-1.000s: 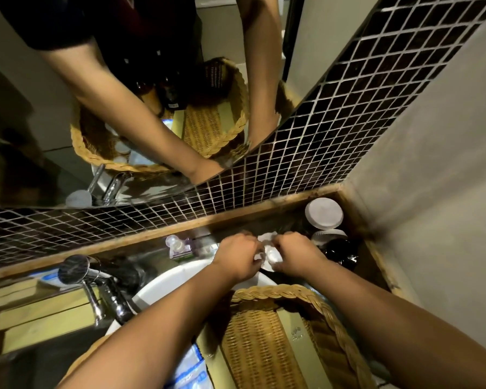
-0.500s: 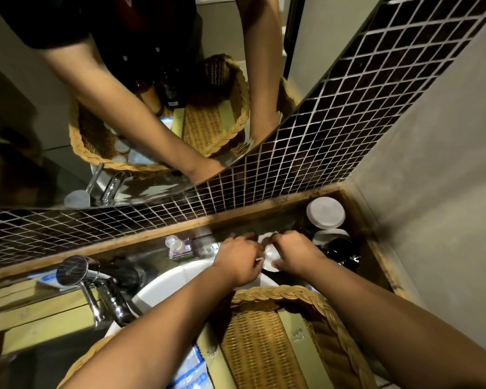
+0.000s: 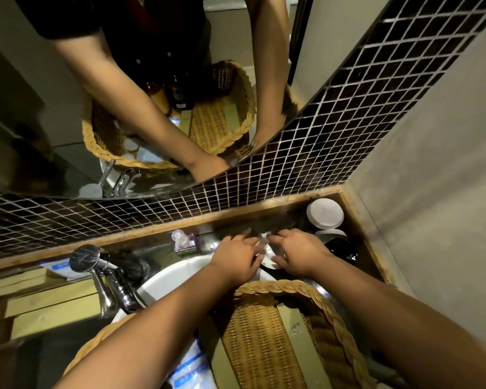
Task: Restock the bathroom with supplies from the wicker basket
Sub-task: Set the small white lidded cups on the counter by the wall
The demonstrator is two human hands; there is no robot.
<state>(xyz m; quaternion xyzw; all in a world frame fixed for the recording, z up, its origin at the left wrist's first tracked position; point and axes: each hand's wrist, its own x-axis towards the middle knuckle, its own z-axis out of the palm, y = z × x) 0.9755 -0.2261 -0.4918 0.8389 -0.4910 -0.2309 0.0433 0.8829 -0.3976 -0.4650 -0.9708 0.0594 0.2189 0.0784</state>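
Note:
The wicker basket (image 3: 278,286) sits on the white sink basin (image 3: 163,279) right below me. It holds long olive-green boxes (image 3: 300,335) and blue-and-white packets (image 3: 188,366). Both my hands reach past its far rim to the counter's back ledge. My left hand (image 3: 236,259) has its fingertips on a small white item (image 3: 263,245), which is blurred. My right hand (image 3: 295,252) hovers beside it with fingers and thumb spread over a small white dish (image 3: 267,263). What lies under the palms is hidden.
A chrome faucet (image 3: 96,265) stands left of the basin, with stacked green boxes (image 3: 54,304) beyond it. A small pump bottle (image 3: 180,237) is on the ledge. A white round lid (image 3: 324,214) and a dark object (image 3: 344,248) fill the right corner. Mosaic tiles and a mirror rise behind.
Both hands have flattened and spread their fingers; a second ago they were curled tightly together around the white items. The arms have hardly shifted.

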